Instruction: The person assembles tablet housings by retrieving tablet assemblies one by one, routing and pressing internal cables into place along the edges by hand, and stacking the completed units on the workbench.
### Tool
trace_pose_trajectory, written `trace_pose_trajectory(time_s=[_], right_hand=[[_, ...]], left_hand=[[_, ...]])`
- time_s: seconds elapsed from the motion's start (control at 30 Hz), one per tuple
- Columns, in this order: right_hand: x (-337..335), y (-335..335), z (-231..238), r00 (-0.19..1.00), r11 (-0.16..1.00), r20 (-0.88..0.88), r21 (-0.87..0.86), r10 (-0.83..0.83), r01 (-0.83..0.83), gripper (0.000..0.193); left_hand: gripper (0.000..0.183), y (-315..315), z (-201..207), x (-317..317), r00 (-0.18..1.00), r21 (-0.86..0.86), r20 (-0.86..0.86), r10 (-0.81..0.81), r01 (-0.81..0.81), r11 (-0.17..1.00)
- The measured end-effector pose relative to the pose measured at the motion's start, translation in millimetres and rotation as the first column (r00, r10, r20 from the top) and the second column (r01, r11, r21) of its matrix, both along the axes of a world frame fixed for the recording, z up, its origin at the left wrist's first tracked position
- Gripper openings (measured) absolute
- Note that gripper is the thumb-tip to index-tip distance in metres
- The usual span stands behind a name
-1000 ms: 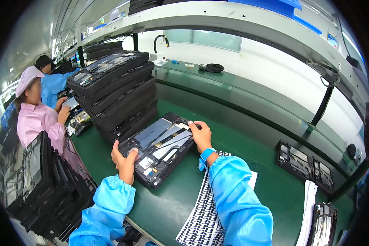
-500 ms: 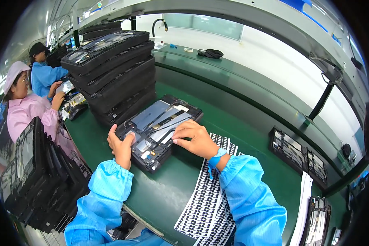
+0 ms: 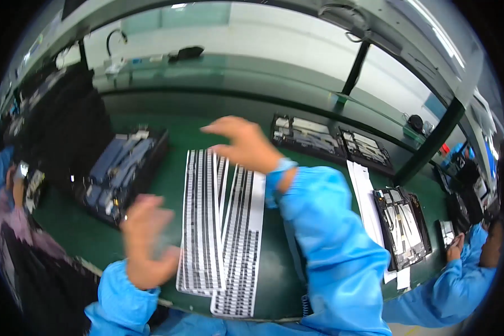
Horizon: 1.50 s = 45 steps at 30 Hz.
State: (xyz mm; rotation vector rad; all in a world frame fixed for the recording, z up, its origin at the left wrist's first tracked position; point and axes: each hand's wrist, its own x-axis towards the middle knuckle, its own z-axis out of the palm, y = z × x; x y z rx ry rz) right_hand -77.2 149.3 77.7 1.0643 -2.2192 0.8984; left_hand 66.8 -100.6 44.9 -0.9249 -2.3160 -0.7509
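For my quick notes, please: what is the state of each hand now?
Left hand: open, blurred, beside the printed sheets; contact unclear.
Right hand: open, at the far end of the printed sheets; contact unclear.

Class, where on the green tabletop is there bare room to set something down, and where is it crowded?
Bare green tabletop shows between the printed sheets and the right sleeve, and between those sheets and the black-framed device, beyond the left hand. Crowded: the left, by the black stack; the right, around the white strip and other framed devices.
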Motion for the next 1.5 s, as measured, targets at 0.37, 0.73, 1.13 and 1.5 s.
trace_pose_trajectory(time_s=[0.37,0.73,1.13,1.5], right_hand=[[134,44,-63,0.961,0.964,0.277,0.256,-0.009,-0.065,0.036],[70,122,-61,0.899,0.979,0.408,-0.056,-0.156,0.196,0.028],[-10,208,-81,0.253,0.196,0.519,-0.164,-0.816,0.967,0.051],[96,223,20,0.873,0.028,0.454,-0.889,0.179,0.456,0.012]], left_hand=[[0.051,27,28,-49,0.874,-0.604,0.461,-0.154,0.437,0.667],[0.053,181,17,-218,0.905,-0.437,0.409,-0.118,0.308,0.845],[0.068,220,-47,-284,0.899,0.318,0.359,-0.250,0.134,0.939],[0.092,158,31,-163,0.758,0.571,0.398,-0.517,0.237,0.786]])
